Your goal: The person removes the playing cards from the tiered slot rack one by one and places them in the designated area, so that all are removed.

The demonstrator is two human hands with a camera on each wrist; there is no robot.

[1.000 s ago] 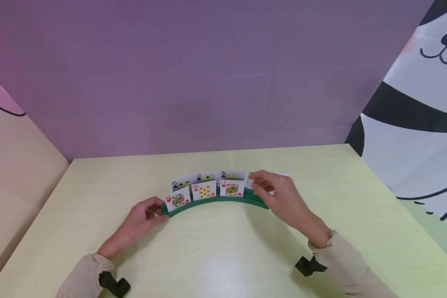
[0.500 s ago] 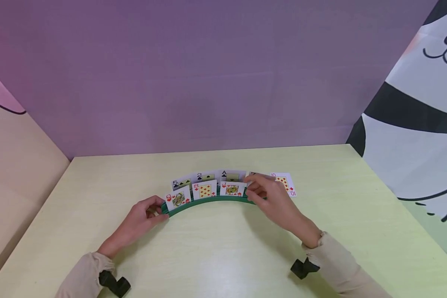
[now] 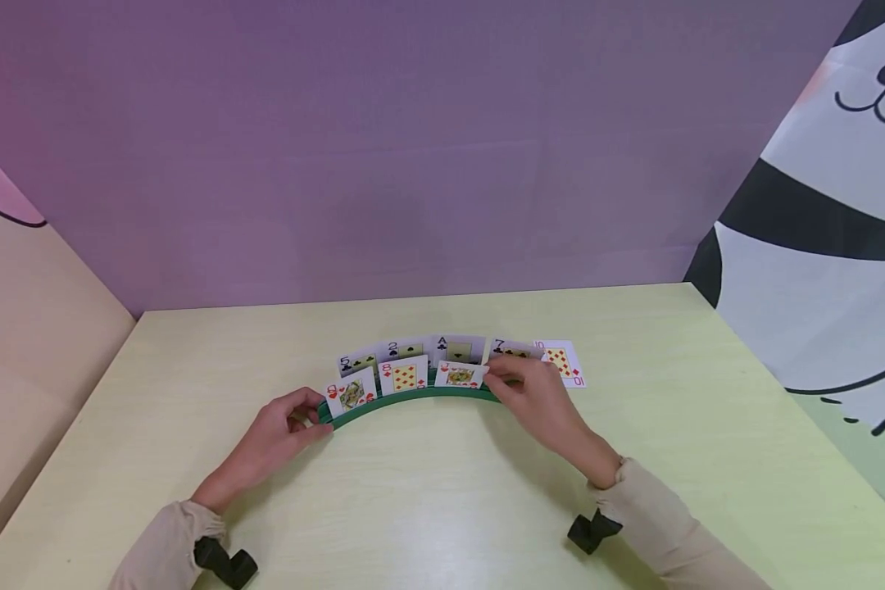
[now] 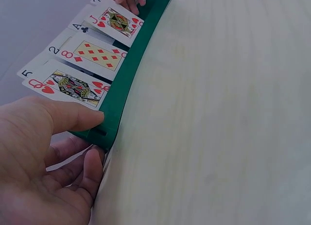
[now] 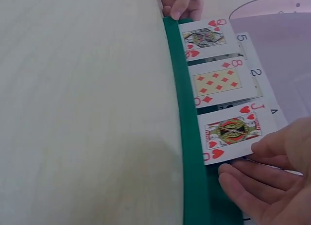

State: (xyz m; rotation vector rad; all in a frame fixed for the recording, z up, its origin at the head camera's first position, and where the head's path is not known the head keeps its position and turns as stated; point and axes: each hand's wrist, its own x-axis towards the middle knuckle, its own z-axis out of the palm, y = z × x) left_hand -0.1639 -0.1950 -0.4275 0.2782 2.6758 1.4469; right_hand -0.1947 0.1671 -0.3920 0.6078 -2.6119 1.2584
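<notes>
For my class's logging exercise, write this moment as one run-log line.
left hand: holds end of green card rack; right hand: pinches jack of hearts; front row also: queen of hearts, eight of diamonds

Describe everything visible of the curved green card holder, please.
The curved green card holder looks like plastic, with a narrow front strip. It rests on the pale wood-grained table, bowing toward the table's far edge, with white playing cards leaning back in two rows along it. The left hand grips its left end; the right hand partly hides its right side in the head view.
</notes>
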